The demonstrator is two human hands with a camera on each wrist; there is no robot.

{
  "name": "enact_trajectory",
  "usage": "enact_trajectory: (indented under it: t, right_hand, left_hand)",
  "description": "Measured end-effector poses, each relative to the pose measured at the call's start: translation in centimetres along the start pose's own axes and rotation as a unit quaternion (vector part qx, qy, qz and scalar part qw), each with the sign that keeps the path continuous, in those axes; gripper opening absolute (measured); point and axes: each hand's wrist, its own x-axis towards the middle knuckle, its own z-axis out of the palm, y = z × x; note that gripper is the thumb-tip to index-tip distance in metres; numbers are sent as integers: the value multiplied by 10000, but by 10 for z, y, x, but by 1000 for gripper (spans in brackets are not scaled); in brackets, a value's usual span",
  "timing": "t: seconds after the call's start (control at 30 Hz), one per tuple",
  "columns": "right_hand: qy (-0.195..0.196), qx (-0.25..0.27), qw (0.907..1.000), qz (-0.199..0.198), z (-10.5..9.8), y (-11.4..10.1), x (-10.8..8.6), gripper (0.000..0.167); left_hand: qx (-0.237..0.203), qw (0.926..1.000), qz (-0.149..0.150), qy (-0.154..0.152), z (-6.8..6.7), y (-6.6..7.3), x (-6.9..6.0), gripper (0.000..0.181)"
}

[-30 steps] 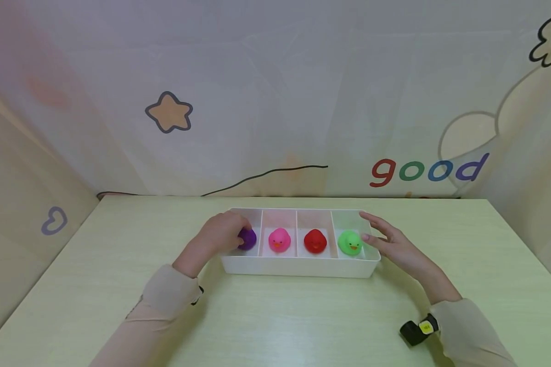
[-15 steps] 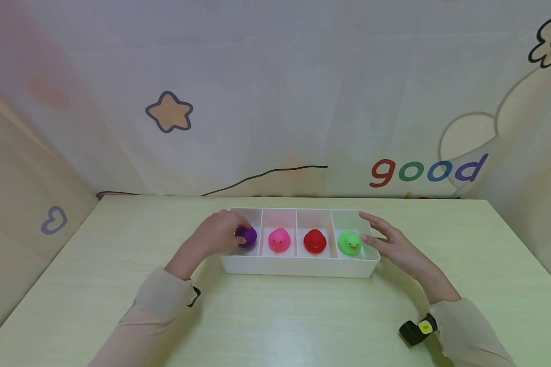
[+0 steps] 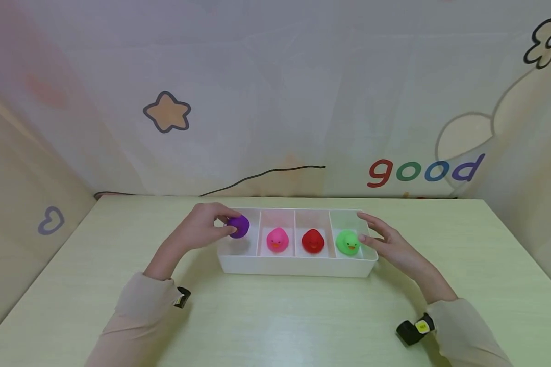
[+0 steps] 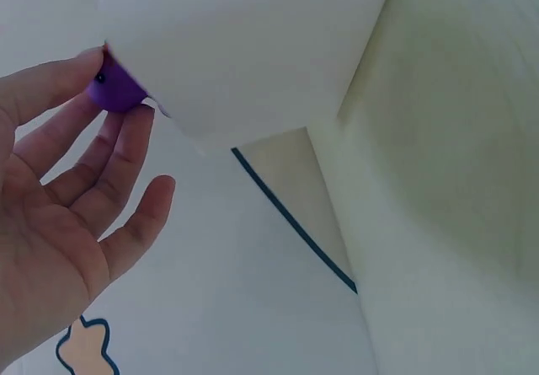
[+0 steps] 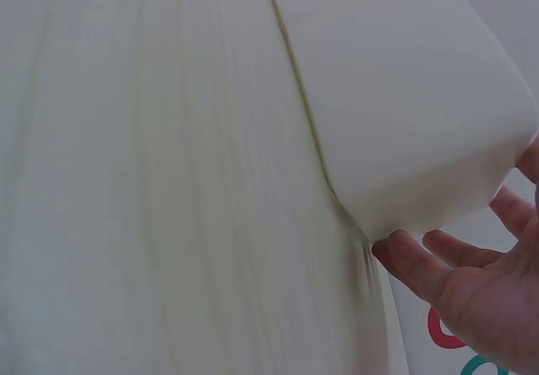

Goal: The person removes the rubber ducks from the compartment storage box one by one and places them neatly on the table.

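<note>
A purple rubber duck [image 3: 239, 226] is pinched between the thumb and fingers of my left hand [image 3: 203, 225], raised above the leftmost compartment of a white divided box [image 3: 298, 266]. The left wrist view shows the purple duck's dark eye beside the box wall. Pink [image 3: 277, 240], red [image 3: 313, 241] and green rubber ducks [image 3: 348, 243] each sit in their own compartment. At the box's right end, my right hand [image 3: 397, 250] rests with spread, relaxed fingers; its thumb tip lies over the rim beside the green duck. In the right wrist view, fingertips [image 5: 400, 244] touch the box's outer end.
The box stands on a pale wooden table [image 3: 275, 316], towards its back edge. A printed cloth [image 3: 275, 102] hangs right behind the table. Black wrist straps [image 3: 415, 329] with cameras sit at both sleeves.
My left hand has lifted the purple duck from the floor of the leftmost compartment and moved up and to the left with it. My right hand stays at the box's right end.
</note>
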Motion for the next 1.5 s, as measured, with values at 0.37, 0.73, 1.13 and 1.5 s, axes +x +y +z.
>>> enact_trajectory:
  t: [0.37,0.73,1.13,1.5]
  right_hand:
    - [26,-94,10000,18,1,-1,0,64]
    - [28,-56,10000,17,2,-1,0,65]
    - [63,-106,9999,79,2,-2,-1,65]
    - [59,-108,9999,51,2,-3,-1,65]
  left_hand:
    - [-644,9965,-436,307,-26,-9,-20,29]
    - [-881,9928,-779,208,-32,-30,-39,30]
    - [-1092,9901,-852,-240,-21,-47,-49,29]
    - [-903,9911,-781,-592,-8,-60,-45,27]
